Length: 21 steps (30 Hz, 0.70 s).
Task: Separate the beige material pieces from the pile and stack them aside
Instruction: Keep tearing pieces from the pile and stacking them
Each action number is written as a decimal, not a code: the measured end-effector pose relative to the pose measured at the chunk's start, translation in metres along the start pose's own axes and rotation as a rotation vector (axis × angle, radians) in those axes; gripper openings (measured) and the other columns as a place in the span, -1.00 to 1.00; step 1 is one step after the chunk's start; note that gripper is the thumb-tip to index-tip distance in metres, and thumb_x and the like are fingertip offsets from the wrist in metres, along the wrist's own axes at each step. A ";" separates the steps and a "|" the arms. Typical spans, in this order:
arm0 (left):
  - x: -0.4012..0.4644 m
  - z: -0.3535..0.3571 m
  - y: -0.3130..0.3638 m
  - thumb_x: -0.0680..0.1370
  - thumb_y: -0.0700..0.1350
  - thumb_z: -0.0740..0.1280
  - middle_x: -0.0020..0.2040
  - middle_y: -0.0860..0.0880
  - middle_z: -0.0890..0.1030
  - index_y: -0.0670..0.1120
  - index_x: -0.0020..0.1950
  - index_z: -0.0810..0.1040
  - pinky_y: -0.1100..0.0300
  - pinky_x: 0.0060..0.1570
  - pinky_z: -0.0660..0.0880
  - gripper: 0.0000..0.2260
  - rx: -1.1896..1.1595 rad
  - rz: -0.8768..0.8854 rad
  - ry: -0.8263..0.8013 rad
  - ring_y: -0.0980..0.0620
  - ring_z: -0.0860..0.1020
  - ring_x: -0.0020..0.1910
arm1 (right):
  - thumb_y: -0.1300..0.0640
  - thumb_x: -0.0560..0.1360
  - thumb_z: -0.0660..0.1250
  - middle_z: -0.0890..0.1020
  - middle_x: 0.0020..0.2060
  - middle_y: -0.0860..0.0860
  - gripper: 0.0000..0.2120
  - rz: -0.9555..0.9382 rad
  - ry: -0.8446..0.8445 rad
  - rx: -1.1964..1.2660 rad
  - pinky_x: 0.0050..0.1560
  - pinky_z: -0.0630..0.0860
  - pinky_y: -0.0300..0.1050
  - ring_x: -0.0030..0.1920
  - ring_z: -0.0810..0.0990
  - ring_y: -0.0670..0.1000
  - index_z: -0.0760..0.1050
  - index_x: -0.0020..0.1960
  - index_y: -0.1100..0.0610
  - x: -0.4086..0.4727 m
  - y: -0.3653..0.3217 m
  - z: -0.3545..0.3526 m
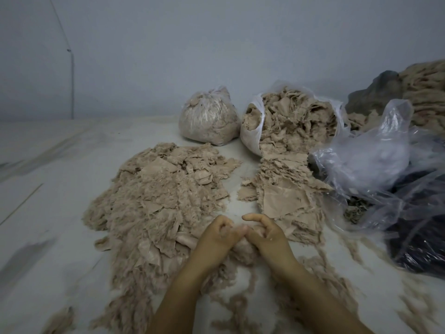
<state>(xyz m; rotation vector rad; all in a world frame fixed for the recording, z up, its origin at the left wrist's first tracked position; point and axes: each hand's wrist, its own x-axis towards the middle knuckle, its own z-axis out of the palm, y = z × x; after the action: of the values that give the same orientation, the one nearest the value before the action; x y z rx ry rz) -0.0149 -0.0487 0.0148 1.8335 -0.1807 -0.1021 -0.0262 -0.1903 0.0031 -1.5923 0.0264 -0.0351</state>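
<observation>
Beige pieces (237, 233) pinched between left hand (216, 235) and right hand (267, 235) beside the pile (156, 201) on the floor (60, 165), likely light, soft, fraying; best gripped at flat edges.

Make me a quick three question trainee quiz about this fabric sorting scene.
1. True or false: the tied bag stands left of the open bag.
2. Both hands, left hand and right hand, are: A) pinching beige material together, B) resting flat, C) holding a bag.
3. Fill in: the flatter stack lies ___ of the big pile.

Key: 1 true; 2 A; 3 right.
</observation>
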 end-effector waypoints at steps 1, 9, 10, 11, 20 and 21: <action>0.000 0.002 0.000 0.53 0.00 0.35 -0.36 0.11 0.51 -0.07 -0.24 0.46 0.23 -0.28 0.44 -0.79 0.032 -0.002 0.007 0.14 0.48 -0.32 | 0.22 0.51 0.37 0.52 -0.40 0.08 -0.79 -0.034 0.021 -0.058 -0.31 0.46 -0.21 -0.38 0.48 -0.04 0.52 0.13 0.07 0.000 0.001 0.001; 0.000 0.007 0.003 0.60 -0.18 0.24 -0.20 -0.28 0.66 -0.26 -0.15 0.62 0.13 -0.33 0.58 -0.76 -0.557 -0.238 0.154 -0.13 0.66 -0.27 | -0.02 0.41 0.47 0.59 -0.26 -0.01 -0.78 -0.038 0.126 -0.249 -0.14 0.49 -0.16 -0.21 0.55 -0.05 0.49 -0.14 0.08 -0.008 0.005 0.012; -0.001 0.009 0.005 0.60 -0.19 0.22 -0.20 -0.30 0.66 -0.26 -0.16 0.63 0.14 -0.37 0.57 -0.74 -0.634 -0.269 0.124 -0.15 0.66 -0.28 | 0.04 0.43 0.47 0.59 -0.27 0.00 -0.80 -0.040 0.123 -0.218 -0.10 0.50 -0.07 -0.20 0.55 -0.01 0.50 -0.16 0.12 -0.008 0.007 0.014; -0.002 0.010 0.006 0.61 -0.20 0.19 -0.20 -0.30 0.66 -0.27 -0.16 0.63 0.14 -0.38 0.58 -0.72 -0.686 -0.289 0.136 -0.16 0.66 -0.28 | 0.09 0.45 0.45 0.58 -0.30 0.00 -0.83 -0.051 0.144 -0.157 -0.11 0.49 -0.02 -0.23 0.54 0.02 0.50 -0.20 0.14 -0.007 0.008 0.014; -0.001 -0.001 0.007 0.61 -0.19 0.19 -0.05 -0.27 0.66 -0.29 0.06 0.58 0.04 -0.21 0.60 -0.78 -0.890 -0.349 0.293 -0.18 0.66 -0.12 | 0.08 0.55 0.29 0.58 -0.33 0.07 -0.80 0.088 0.173 0.298 -0.32 0.57 -0.20 -0.32 0.60 0.01 0.43 -0.10 0.23 -0.011 0.010 0.017; -0.001 0.000 0.007 0.61 -0.19 0.18 -0.05 -0.28 0.66 -0.31 0.08 0.57 0.04 -0.19 0.62 -0.76 -0.891 -0.342 0.281 -0.17 0.67 -0.11 | 0.04 0.54 0.32 0.62 -0.33 0.00 -0.78 0.119 0.143 0.330 -0.33 0.58 -0.18 -0.33 0.64 0.00 0.43 -0.04 0.20 -0.011 0.008 0.018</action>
<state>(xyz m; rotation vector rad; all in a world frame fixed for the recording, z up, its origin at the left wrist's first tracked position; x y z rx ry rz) -0.0166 -0.0504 0.0218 0.9549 0.3377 -0.1342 -0.0366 -0.1725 -0.0052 -1.2532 0.2161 -0.0571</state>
